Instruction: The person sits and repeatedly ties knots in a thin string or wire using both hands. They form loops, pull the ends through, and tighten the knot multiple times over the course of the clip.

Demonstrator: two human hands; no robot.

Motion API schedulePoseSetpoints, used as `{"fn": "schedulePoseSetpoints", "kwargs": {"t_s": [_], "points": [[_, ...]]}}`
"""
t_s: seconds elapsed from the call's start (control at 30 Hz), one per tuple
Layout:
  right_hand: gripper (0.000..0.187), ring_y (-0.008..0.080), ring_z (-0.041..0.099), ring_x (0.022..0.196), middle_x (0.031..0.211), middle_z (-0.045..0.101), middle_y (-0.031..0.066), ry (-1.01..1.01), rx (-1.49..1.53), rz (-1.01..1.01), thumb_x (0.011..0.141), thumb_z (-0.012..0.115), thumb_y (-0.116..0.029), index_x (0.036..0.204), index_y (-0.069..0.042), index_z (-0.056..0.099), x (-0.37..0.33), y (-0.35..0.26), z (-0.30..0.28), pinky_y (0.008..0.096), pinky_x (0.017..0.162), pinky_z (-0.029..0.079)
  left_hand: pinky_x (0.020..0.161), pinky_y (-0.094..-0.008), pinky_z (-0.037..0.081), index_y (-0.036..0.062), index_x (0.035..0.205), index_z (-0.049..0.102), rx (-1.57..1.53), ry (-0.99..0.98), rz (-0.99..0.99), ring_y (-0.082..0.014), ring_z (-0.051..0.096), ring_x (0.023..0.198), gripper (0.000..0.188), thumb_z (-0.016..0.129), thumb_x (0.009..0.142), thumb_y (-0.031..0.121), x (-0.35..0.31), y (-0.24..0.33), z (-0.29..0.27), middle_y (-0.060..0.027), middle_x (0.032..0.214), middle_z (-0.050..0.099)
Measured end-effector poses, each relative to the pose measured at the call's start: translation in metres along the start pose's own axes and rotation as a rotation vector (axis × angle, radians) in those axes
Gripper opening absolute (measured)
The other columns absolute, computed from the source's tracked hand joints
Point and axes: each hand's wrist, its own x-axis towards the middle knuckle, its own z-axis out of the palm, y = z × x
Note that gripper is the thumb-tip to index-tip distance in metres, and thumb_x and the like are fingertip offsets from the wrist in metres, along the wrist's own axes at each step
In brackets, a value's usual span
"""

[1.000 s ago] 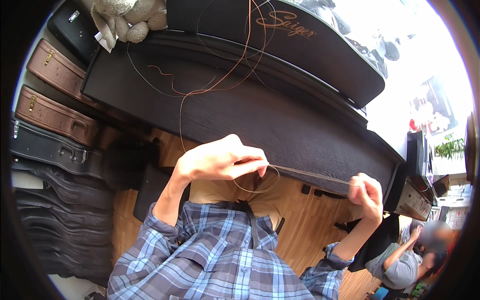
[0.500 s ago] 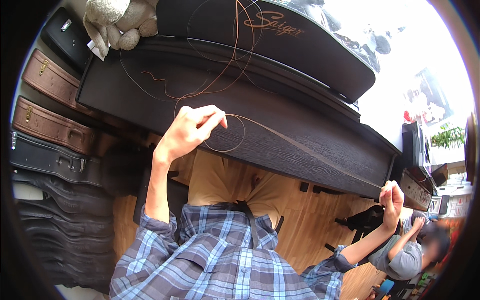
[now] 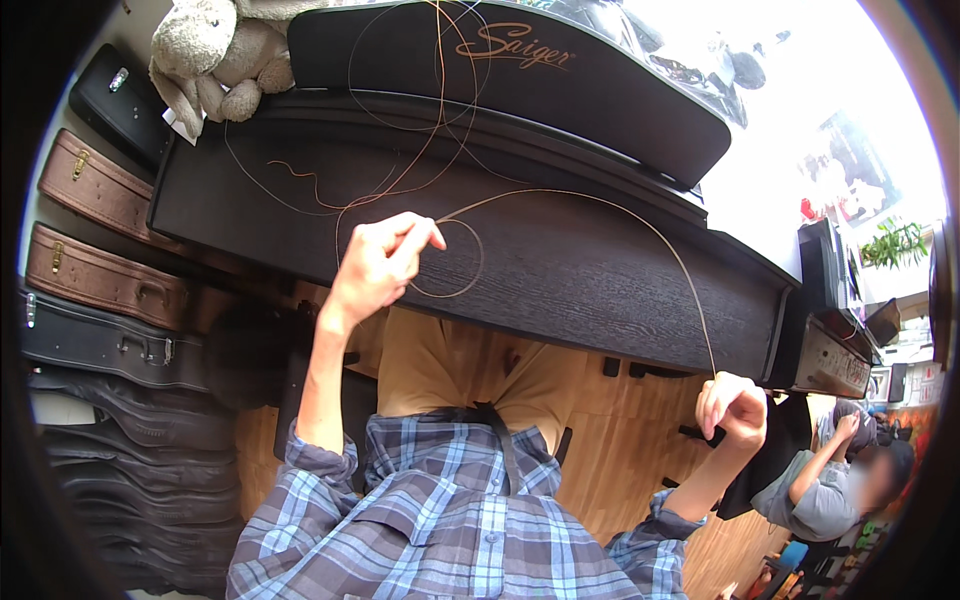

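My left hand [image 3: 375,265] is pinched shut on a thin, bronze-coloured guitar string [image 3: 545,190] above the dark lid of a piano [image 3: 610,290]. A small loop of string hangs at its fingertips. From there the string arches up and over to the right, bowed and slack. My right hand [image 3: 735,408] is closed on its other end, just off the piano's front edge. More fine strings [image 3: 440,105], orange and silvery, lie in wide, tangled curves over the lid and the upright panel beyond my left hand.
A grey plush toy [image 3: 235,60] sits at the piano's far left. Brown instrument cases [image 3: 95,190] and black ones [image 3: 75,340] are stacked along the left. A person in grey [image 3: 815,495] is at the lower right. A green plant [image 3: 895,245] stands far right.
My right hand has moved left and slightly down. The string, nearly straight and taut before, now bows upward in a slack arc. My left hand keeps its pinch almost in place.
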Motion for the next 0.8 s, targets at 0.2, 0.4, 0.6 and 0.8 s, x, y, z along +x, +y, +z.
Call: {"fn": "schedulePoseSetpoints", "kwargs": {"t_s": [0.2, 0.4, 0.6, 0.8], "points": [[0.017, 0.0135, 0.058, 0.059, 0.094, 0.052, 0.0085, 0.532, 0.144, -0.317, 0.092, 0.066, 0.010, 0.106, 0.003, 0.059, 0.048, 0.018, 0.067, 0.0216, 0.047, 0.052, 0.036, -0.0220, 0.033, -0.0012, 0.099, 0.068, -0.292, -0.022, -0.008, -0.0036, 0.043, 0.037, 0.029, 0.055, 0.108, 0.023, -0.002, -0.010, 0.058, 0.0026, 0.053, 0.048], [0.020, 0.0236, 0.072, 0.086, 0.102, 0.065, 0.0147, 0.898, -0.556, -0.446, 0.093, 0.067, 0.009, 0.111, 0.005, 0.061, 0.101, 0.052, 0.117, 0.0340, 0.077, 0.065, 0.034, -0.0216, 0.035, 0.0001, 0.099, 0.066, -0.476, -0.115, -0.009, -0.0029, 0.041, 0.036, 0.030, 0.052, 0.109, 0.025, -0.007, -0.006, 0.092, 0.0032, 0.051, 0.047], [0.018, 0.0294, 0.076, 0.087, 0.089, 0.074, 0.0165, 0.569, -0.997, -0.608, 0.088, 0.071, 0.012, 0.098, 0.000, 0.062, 0.120, 0.059, 0.119, 0.0512, 0.091, 0.060, 0.034, -0.0213, 0.035, 0.0009, 0.100, 0.064, -0.478, -0.153, -0.047, -0.0011, 0.034, 0.037, 0.027, 0.050, 0.110, 0.022, -0.019, 0.013, 0.098, 0.0045, 0.050, 0.043], [0.036, 0.0196, 0.071, 0.095, 0.095, 0.078, 0.0011, 0.221, -1.155, -0.297, 0.077, 0.080, 0.004, 0.109, -0.010, 0.071, 0.113, 0.058, 0.115, 0.0443, 0.104, 0.048, 0.035, -0.0214, 0.034, 0.0006, 0.099, 0.065, -0.507, -0.160, -0.027, -0.0028, 0.040, 0.036, 0.028, 0.052, 0.109, 0.024, -0.024, 0.020, 0.095, 0.0032, 0.052, 0.046]]}}
